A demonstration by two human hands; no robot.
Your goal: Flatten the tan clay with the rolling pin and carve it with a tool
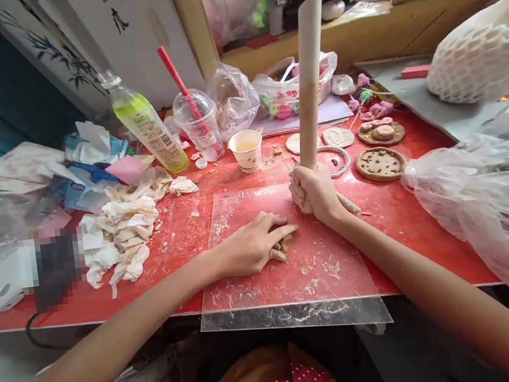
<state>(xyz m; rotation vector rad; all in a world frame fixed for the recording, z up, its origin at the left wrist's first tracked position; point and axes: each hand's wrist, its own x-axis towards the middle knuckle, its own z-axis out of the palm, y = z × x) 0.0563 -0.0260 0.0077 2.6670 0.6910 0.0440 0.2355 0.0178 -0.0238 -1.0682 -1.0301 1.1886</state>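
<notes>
My right hand is wrapped round the lower end of a pale rolling pin, which stands nearly upright on the table. Under that wrist, a thin light stick pokes out, mostly hidden. On a clear plastic sheet, my left hand lies low with its fingers curved over a crumbly lump of brown clay, the thumb against it. Scraps and smears of dried clay are scattered over the sheet around both hands.
Crumpled tissues and a tilted drink bottle are at left. A plastic cup with a red straw and a paper cup stand behind. Round clay pieces, a ring and a plastic bag are at right.
</notes>
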